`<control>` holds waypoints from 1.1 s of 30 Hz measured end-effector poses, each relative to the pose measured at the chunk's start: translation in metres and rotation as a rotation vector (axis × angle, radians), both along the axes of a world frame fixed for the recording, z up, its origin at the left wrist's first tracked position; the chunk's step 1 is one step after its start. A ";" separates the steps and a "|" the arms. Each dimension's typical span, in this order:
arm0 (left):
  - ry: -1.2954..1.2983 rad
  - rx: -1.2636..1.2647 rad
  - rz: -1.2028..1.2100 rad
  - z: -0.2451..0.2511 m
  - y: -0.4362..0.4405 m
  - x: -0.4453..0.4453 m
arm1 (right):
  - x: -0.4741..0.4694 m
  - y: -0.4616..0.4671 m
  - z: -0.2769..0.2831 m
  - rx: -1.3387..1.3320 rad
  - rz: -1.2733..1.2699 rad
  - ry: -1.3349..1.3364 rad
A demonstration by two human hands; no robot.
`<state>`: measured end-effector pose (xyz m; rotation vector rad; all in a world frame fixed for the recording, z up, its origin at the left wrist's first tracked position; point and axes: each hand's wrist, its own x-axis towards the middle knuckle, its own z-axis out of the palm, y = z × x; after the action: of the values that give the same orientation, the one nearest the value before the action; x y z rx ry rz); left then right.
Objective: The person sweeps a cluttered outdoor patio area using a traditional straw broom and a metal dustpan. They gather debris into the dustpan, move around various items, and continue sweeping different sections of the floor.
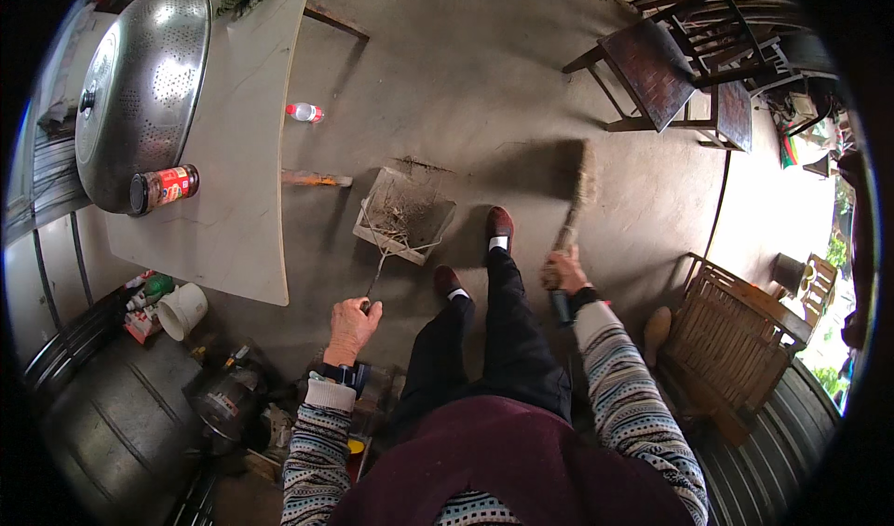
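Note:
My left hand (pixel 353 327) grips the thin wire handle of a dustpan (pixel 360 229), whose box rests on or just above the concrete floor and holds dirt and bits of straw. In my right hand (pixel 567 271) is the handle of a broom (pixel 581 191); its blurred head points away from me, to the right of my feet. A thin line of dirt (pixel 422 165) lies on the floor just beyond the dustpan. Both of my shoes stand between the dustpan and the broom.
At the left, a table (pixel 237 177) bears a metal colander (pixel 150 86), a jar (pixel 165 188) and a green leaf. Beside its edge a plastic bottle (pixel 305 112) lies on the floor. Wooden chairs (pixel 646 69) stand at the upper right, a slatted wooden chair (pixel 733 337) at the lower right.

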<state>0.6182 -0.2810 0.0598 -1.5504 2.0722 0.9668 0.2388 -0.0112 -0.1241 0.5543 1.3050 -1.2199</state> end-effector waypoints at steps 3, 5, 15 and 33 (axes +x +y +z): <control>-0.009 -0.024 -0.004 -0.003 0.006 0.004 | 0.111 -0.029 -0.005 0.044 0.077 -0.019; -0.052 -0.037 -0.027 -0.007 0.008 0.004 | 0.168 -0.041 0.010 0.059 0.354 0.153; 0.032 -0.124 0.034 -0.011 -0.005 0.004 | 0.048 -0.060 0.175 -0.169 1.297 0.149; -0.013 0.007 0.008 -0.011 0.005 0.026 | 0.076 -0.072 0.100 -0.167 1.383 0.263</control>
<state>0.6446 -0.2760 0.0488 -1.5584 2.0527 0.9633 0.3145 -0.0830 -0.0245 -0.6250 1.3389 -0.2046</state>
